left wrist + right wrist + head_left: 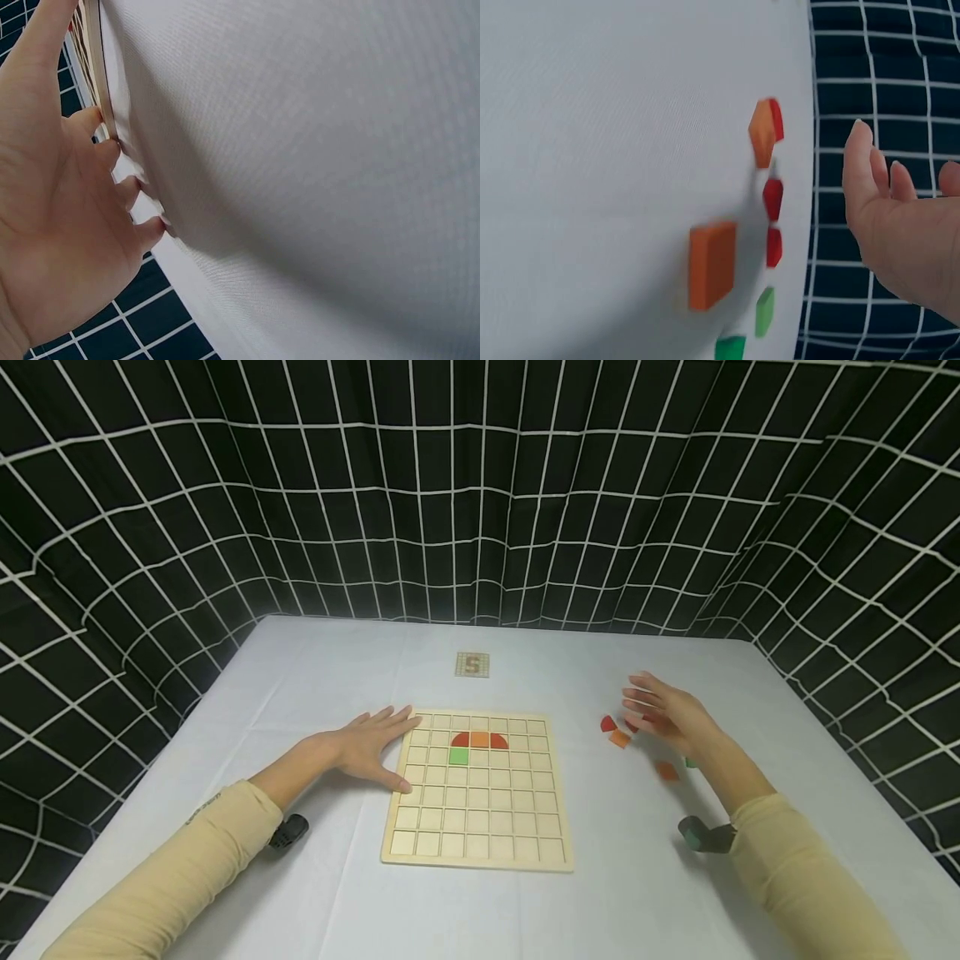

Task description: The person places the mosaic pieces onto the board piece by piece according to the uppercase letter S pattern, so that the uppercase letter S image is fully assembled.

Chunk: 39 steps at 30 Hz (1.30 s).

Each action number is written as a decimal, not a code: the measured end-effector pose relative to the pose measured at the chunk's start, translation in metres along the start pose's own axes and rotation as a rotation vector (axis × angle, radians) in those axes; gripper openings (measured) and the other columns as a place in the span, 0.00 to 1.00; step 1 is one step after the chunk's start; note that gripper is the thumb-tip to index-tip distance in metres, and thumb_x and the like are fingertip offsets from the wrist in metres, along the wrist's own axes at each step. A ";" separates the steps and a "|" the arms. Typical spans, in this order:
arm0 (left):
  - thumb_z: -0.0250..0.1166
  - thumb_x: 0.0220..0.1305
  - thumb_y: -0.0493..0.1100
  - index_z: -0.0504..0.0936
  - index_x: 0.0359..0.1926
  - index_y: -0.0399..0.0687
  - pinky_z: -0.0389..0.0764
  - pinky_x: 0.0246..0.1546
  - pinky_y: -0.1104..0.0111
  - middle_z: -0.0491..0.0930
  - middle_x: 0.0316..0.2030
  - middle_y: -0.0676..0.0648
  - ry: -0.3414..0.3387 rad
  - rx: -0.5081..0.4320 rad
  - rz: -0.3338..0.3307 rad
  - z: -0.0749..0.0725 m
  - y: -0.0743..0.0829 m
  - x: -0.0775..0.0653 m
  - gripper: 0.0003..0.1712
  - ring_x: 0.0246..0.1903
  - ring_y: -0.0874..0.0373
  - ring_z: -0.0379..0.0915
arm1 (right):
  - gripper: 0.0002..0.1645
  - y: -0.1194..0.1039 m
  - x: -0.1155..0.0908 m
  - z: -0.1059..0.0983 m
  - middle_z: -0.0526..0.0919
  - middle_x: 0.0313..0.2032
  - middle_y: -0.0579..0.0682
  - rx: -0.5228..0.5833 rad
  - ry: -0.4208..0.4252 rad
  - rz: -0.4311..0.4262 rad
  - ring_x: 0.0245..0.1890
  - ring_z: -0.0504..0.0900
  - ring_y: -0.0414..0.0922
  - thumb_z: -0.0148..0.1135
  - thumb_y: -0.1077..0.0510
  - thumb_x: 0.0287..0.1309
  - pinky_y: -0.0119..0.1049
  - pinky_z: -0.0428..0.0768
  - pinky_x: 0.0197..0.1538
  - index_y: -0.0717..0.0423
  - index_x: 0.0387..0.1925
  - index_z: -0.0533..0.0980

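On the board, I see four tiles placed; loose pieces remain at right, near the relaxed, seemingly empty right hand. The left hand, spread wide, touches the left edge.

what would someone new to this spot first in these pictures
Probably the black curtain with its white grid lines, behind and beside the white table. Next comes the pale gridded board near the table's middle, with red, orange and green tiles toward its far edge. Loose coloured pieces stand out too, lying on the table near the right grip.
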<state>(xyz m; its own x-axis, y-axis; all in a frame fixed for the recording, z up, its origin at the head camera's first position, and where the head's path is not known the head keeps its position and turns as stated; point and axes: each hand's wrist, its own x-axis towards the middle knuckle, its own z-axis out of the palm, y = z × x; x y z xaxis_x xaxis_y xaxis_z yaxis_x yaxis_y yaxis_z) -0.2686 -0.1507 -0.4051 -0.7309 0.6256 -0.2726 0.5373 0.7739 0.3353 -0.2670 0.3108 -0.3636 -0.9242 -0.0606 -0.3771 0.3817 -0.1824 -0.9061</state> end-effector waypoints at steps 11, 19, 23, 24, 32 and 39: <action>0.64 0.46 0.75 0.45 0.75 0.46 0.37 0.67 0.44 0.37 0.74 0.42 -0.004 0.011 -0.009 0.002 -0.002 0.001 0.66 0.71 0.40 0.31 | 0.53 0.009 -0.002 -0.027 0.59 0.64 0.57 0.010 0.076 0.015 0.61 0.66 0.47 0.63 0.39 0.54 0.36 0.74 0.55 0.55 0.73 0.50; 0.63 0.46 0.75 0.45 0.75 0.46 0.37 0.67 0.44 0.37 0.74 0.42 -0.002 0.011 -0.012 0.002 -0.002 0.002 0.66 0.71 0.41 0.31 | 0.50 0.016 -0.003 -0.036 0.71 0.50 0.52 0.011 0.051 0.044 0.46 0.78 0.40 0.61 0.45 0.61 0.39 0.76 0.54 0.59 0.73 0.46; 0.63 0.46 0.75 0.45 0.75 0.45 0.37 0.67 0.44 0.37 0.74 0.41 -0.004 0.011 -0.011 0.002 -0.002 0.002 0.66 0.71 0.40 0.31 | 0.44 0.019 -0.003 -0.034 0.67 0.51 0.53 -0.027 0.041 0.054 0.46 0.78 0.40 0.53 0.48 0.68 0.40 0.76 0.54 0.60 0.74 0.43; 0.63 0.46 0.75 0.45 0.75 0.46 0.37 0.67 0.44 0.37 0.74 0.41 -0.005 0.011 -0.011 0.002 -0.002 0.002 0.66 0.71 0.41 0.31 | 0.43 0.019 -0.003 -0.033 0.67 0.52 0.54 -0.037 0.041 0.054 0.45 0.77 0.40 0.51 0.49 0.69 0.40 0.76 0.54 0.61 0.74 0.43; 0.64 0.46 0.74 0.45 0.75 0.46 0.38 0.67 0.44 0.37 0.74 0.41 -0.004 0.011 -0.014 0.001 0.000 0.000 0.66 0.71 0.40 0.32 | 0.40 0.020 0.002 -0.028 0.57 0.65 0.64 -0.222 0.060 0.039 0.53 0.72 0.46 0.45 0.50 0.72 0.36 0.77 0.53 0.61 0.74 0.41; 0.64 0.46 0.75 0.45 0.75 0.46 0.38 0.67 0.44 0.37 0.74 0.41 -0.009 0.014 -0.018 0.001 0.001 0.001 0.66 0.71 0.40 0.32 | 0.35 0.022 0.005 -0.022 0.60 0.63 0.67 -0.408 0.053 -0.025 0.47 0.73 0.42 0.45 0.56 0.72 0.32 0.79 0.49 0.70 0.71 0.46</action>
<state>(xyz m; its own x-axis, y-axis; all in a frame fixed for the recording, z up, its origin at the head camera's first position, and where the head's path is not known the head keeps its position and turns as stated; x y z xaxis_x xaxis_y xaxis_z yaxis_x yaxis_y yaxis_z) -0.2682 -0.1495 -0.4056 -0.7369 0.6123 -0.2865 0.5300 0.7863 0.3175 -0.2626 0.3276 -0.3899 -0.9353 -0.0089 -0.3537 0.3431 0.2219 -0.9127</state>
